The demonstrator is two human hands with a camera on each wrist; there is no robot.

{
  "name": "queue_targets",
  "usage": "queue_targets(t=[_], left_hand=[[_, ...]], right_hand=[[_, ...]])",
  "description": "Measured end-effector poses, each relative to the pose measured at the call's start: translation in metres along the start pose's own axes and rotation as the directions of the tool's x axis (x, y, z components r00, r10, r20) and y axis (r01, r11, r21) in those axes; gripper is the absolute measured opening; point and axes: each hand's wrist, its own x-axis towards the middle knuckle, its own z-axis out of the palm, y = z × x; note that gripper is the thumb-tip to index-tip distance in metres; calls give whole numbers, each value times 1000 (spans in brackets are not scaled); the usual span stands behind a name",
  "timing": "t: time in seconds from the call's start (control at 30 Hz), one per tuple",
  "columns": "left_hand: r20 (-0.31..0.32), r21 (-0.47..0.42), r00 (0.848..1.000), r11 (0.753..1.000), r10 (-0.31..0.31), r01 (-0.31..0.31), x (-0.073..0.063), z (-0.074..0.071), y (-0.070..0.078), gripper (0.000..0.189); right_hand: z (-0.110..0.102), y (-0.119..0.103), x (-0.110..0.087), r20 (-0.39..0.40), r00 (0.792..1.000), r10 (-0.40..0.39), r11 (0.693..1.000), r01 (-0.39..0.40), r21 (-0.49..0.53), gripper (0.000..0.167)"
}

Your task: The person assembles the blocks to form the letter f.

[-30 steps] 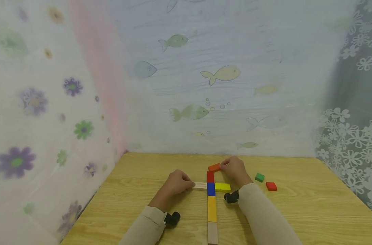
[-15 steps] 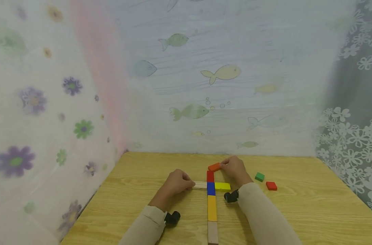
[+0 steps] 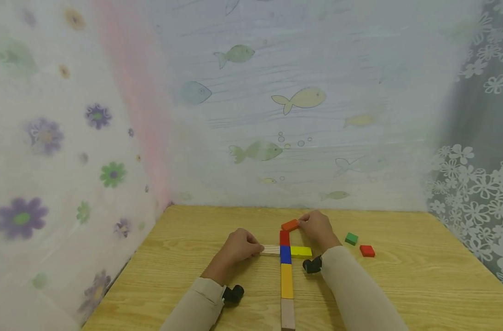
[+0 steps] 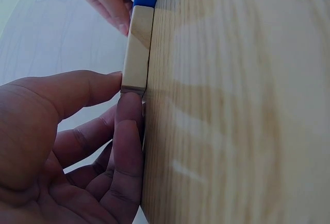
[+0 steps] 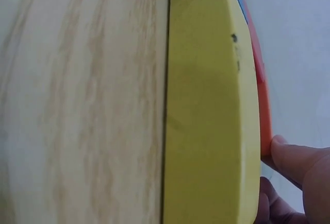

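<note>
My left hand (image 3: 240, 246) has its thumb and index finger at the outer end of a plain wooden block (image 3: 271, 250), pinching it. That block's other end meets a blue block (image 3: 285, 255). My right hand (image 3: 317, 226) pinches the right end of an orange block (image 3: 290, 225), which lies slanted at the far end of a red block (image 3: 284, 238). A yellow block (image 3: 301, 252) extends right from the blue one and fills much of the right wrist view. Toward me, an amber block (image 3: 286, 281) and a pale wooden block (image 3: 288, 314) continue the line.
A green block (image 3: 351, 238) and a second red block (image 3: 367, 251) lie loose to the right of my right hand. The wood-grain table (image 3: 173, 257) ends at a back wall (image 3: 251, 115) covered with fish drawings. A flowered wall (image 3: 65, 184) stands at the left.
</note>
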Motion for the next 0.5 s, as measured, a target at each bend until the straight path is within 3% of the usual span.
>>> queue_targets(t=[0.5], left_hand=[[5,8,1000,1000,-4,4,0,0,0,16]], right_hand=[[1,1,1,-14,999,-33,999,33,-27,29]])
